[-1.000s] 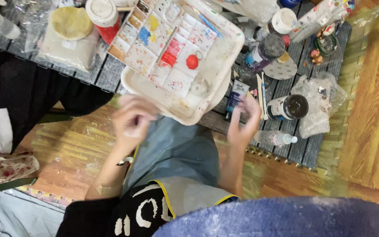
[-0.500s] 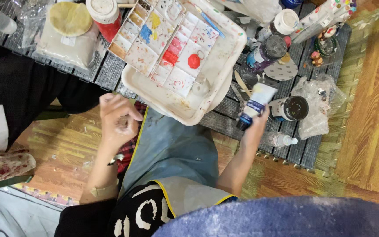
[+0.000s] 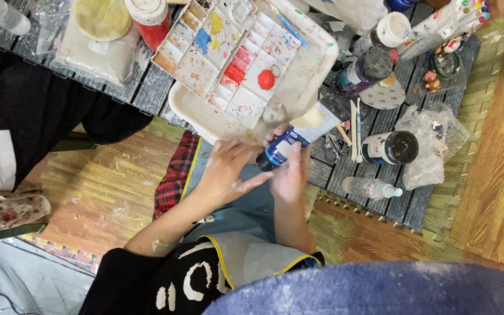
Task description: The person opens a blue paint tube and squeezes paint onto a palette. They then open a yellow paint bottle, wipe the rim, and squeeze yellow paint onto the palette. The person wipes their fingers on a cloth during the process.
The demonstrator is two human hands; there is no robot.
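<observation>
Right hand (image 3: 291, 175) fingers wrapped shut round blue-and-white paint tube (image 3: 298, 137), held just below white tray (image 3: 313, 64). Left hand (image 3: 228, 169) fingers pinch its dark cap end. Paint palette (image 3: 228, 52) in tray; dark jar (image 3: 391, 147), spray bottle (image 3: 371, 188) close right on worktop (image 3: 147, 90).

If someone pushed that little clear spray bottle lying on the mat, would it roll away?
Probably. The spray bottle lies on its side and looks round, so a nudge could roll it. It looks like clear plastic, so likely light. The ribbed grey mat beneath might slow it.
</observation>
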